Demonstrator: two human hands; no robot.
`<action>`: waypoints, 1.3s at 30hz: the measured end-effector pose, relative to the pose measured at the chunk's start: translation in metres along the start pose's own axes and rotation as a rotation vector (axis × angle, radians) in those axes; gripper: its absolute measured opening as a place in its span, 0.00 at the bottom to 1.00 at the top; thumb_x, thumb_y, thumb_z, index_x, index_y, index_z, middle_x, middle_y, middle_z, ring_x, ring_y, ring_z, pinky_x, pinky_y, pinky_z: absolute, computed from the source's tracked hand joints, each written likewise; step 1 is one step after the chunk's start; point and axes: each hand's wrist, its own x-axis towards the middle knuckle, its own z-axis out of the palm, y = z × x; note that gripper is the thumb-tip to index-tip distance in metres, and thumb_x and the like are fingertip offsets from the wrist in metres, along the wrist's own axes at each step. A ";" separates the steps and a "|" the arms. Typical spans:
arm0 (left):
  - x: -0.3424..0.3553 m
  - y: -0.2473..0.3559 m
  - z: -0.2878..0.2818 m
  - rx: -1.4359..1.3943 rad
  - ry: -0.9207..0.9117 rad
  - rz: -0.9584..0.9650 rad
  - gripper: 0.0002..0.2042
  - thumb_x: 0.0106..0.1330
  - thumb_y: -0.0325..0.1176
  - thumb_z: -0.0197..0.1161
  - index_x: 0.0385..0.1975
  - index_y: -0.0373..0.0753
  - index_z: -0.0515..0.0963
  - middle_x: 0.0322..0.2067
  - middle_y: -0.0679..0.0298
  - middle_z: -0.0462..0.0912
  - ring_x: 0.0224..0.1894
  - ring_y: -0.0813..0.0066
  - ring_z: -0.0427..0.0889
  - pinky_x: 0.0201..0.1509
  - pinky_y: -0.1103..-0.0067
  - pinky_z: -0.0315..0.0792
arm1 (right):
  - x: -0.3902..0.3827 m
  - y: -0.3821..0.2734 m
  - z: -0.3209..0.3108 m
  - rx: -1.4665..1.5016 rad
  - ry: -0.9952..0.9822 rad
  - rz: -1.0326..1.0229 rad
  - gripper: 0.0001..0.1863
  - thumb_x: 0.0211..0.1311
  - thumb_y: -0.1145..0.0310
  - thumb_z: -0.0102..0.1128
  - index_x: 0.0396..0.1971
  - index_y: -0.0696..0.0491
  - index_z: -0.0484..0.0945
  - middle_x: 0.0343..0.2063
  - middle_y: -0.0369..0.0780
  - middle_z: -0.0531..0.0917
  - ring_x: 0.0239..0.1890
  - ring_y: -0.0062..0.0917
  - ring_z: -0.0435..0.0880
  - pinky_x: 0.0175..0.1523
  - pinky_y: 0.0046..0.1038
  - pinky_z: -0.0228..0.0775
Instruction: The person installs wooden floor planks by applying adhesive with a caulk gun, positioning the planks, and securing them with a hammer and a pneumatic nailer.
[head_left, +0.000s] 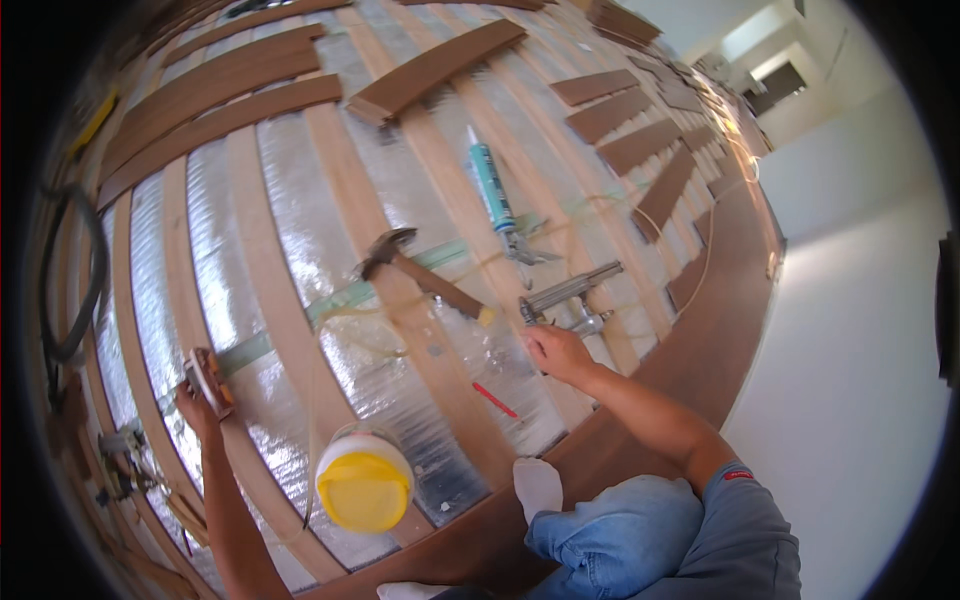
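My right hand (560, 352) is closed at the lower end of a grey metal nail gun (572, 290), which lies low over the wooden battens. Out to the left, my left hand (197, 408) grips a small orange-and-white box (212, 380) beside a batten. Between my hands are a claw hammer (435, 285) with a wooden handle, a red pencil-like stick (494, 399) and a white bucket with a yellow lid (365, 490). A caulking gun with a teal cartridge (490, 187) lies farther off, its nozzle pointing away.
Wooden battens (345, 175) run across silvery foil sheeting. Brown floorboards (440, 70) lie stacked at the back, with loose short boards (640, 145) at the right. Laid flooring (725, 300) borders the white wall (840, 330). A dark hose (75, 270) coils at far left.
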 end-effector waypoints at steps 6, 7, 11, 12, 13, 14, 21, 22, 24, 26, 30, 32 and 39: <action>-0.070 0.010 0.039 -0.427 -0.100 -0.270 0.29 0.80 0.53 0.44 0.64 0.32 0.70 0.55 0.48 0.76 0.56 0.55 0.79 0.53 0.67 0.77 | -0.060 0.113 -0.017 -0.438 0.016 0.184 0.34 0.56 0.72 0.65 0.66 0.57 0.70 0.51 0.51 0.82 0.55 0.45 0.81 0.60 0.42 0.73; -0.070 0.018 0.022 -0.203 -0.059 -0.100 0.30 0.81 0.54 0.40 0.64 0.32 0.71 0.56 0.49 0.76 0.58 0.54 0.78 0.56 0.66 0.75 | -0.053 0.102 -0.019 -0.391 -0.180 0.207 0.39 0.56 0.72 0.65 0.70 0.59 0.63 0.52 0.53 0.80 0.57 0.47 0.78 0.63 0.42 0.70; -0.060 0.032 0.014 0.253 0.036 0.138 0.31 0.83 0.54 0.38 0.61 0.31 0.75 0.57 0.45 0.78 0.60 0.48 0.75 0.66 0.61 0.67 | -0.046 0.110 -0.015 -0.335 -0.396 0.085 0.49 0.56 0.73 0.63 0.77 0.60 0.49 0.51 0.53 0.81 0.57 0.47 0.78 0.64 0.42 0.69; -0.045 0.023 0.002 0.338 0.104 0.267 0.31 0.83 0.54 0.38 0.61 0.31 0.74 0.55 0.45 0.78 0.60 0.46 0.75 0.66 0.59 0.66 | -0.035 0.106 -0.016 -0.320 -0.374 0.061 0.49 0.57 0.73 0.63 0.77 0.60 0.47 0.48 0.52 0.82 0.55 0.45 0.79 0.63 0.42 0.70; -0.031 0.016 -0.013 0.425 0.167 0.393 0.31 0.82 0.54 0.38 0.62 0.30 0.74 0.54 0.44 0.79 0.60 0.45 0.74 0.67 0.58 0.64 | -0.023 0.102 -0.015 -0.306 -0.352 0.056 0.49 0.57 0.73 0.63 0.77 0.60 0.47 0.48 0.52 0.82 0.55 0.45 0.79 0.63 0.42 0.70; -0.021 0.014 -0.024 0.338 -0.161 0.207 0.31 0.82 0.54 0.39 0.63 0.30 0.73 0.57 0.42 0.77 0.62 0.44 0.73 0.68 0.58 0.64 | -0.021 0.106 -0.020 -0.309 -0.392 0.033 0.50 0.57 0.73 0.62 0.77 0.60 0.46 0.45 0.51 0.83 0.54 0.45 0.80 0.61 0.41 0.71; -0.028 0.041 -0.001 0.361 0.300 0.374 0.26 0.82 0.49 0.41 0.47 0.29 0.77 0.46 0.43 0.77 0.48 0.43 0.76 0.55 0.57 0.68 | -0.020 0.093 -0.046 -0.283 -0.435 -0.065 0.50 0.60 0.67 0.63 0.76 0.65 0.45 0.38 0.55 0.84 0.45 0.49 0.84 0.54 0.43 0.75; -0.033 0.042 0.005 0.352 0.290 0.371 0.26 0.82 0.49 0.41 0.47 0.29 0.77 0.46 0.43 0.77 0.48 0.43 0.76 0.55 0.57 0.68 | -0.025 0.092 -0.047 -0.258 -0.438 -0.068 0.49 0.61 0.65 0.63 0.76 0.65 0.45 0.39 0.56 0.84 0.44 0.50 0.84 0.54 0.44 0.75; -0.038 0.049 0.005 0.333 0.009 0.302 0.25 0.82 0.48 0.40 0.44 0.30 0.77 0.44 0.46 0.76 0.46 0.45 0.76 0.53 0.58 0.68 | -0.035 0.087 -0.042 -0.265 -0.369 -0.069 0.49 0.62 0.63 0.62 0.75 0.66 0.45 0.39 0.56 0.84 0.43 0.51 0.84 0.52 0.45 0.76; -0.035 0.058 0.008 0.303 -0.022 0.223 0.24 0.82 0.47 0.41 0.43 0.31 0.77 0.43 0.47 0.76 0.45 0.46 0.76 0.52 0.59 0.68 | -0.037 0.079 -0.044 -0.265 -0.291 -0.079 0.48 0.63 0.62 0.61 0.75 0.67 0.46 0.40 0.57 0.84 0.41 0.52 0.85 0.51 0.45 0.77; -0.030 0.068 0.001 0.354 -0.056 0.171 0.19 0.79 0.41 0.44 0.39 0.30 0.77 0.39 0.49 0.77 0.42 0.49 0.77 0.50 0.59 0.69 | -0.028 0.032 -0.066 -0.144 -0.258 0.086 0.47 0.63 0.61 0.60 0.74 0.66 0.47 0.37 0.57 0.85 0.38 0.53 0.86 0.44 0.46 0.80; -0.017 0.069 -0.012 0.413 -0.047 0.220 0.18 0.78 0.39 0.46 0.38 0.29 0.79 0.37 0.48 0.79 0.40 0.48 0.79 0.48 0.58 0.71 | -0.024 0.002 -0.078 -0.070 -0.259 0.186 0.45 0.64 0.60 0.60 0.74 0.66 0.49 0.36 0.57 0.86 0.36 0.53 0.87 0.42 0.47 0.80; -0.011 0.108 0.001 0.561 0.014 -0.090 0.19 0.73 0.41 0.52 0.39 0.29 0.81 0.33 0.47 0.83 0.34 0.49 0.83 0.41 0.59 0.77 | -0.054 -0.005 -0.068 0.218 0.051 0.372 0.30 0.65 0.60 0.62 0.59 0.65 0.66 0.30 0.55 0.86 0.31 0.47 0.88 0.36 0.45 0.79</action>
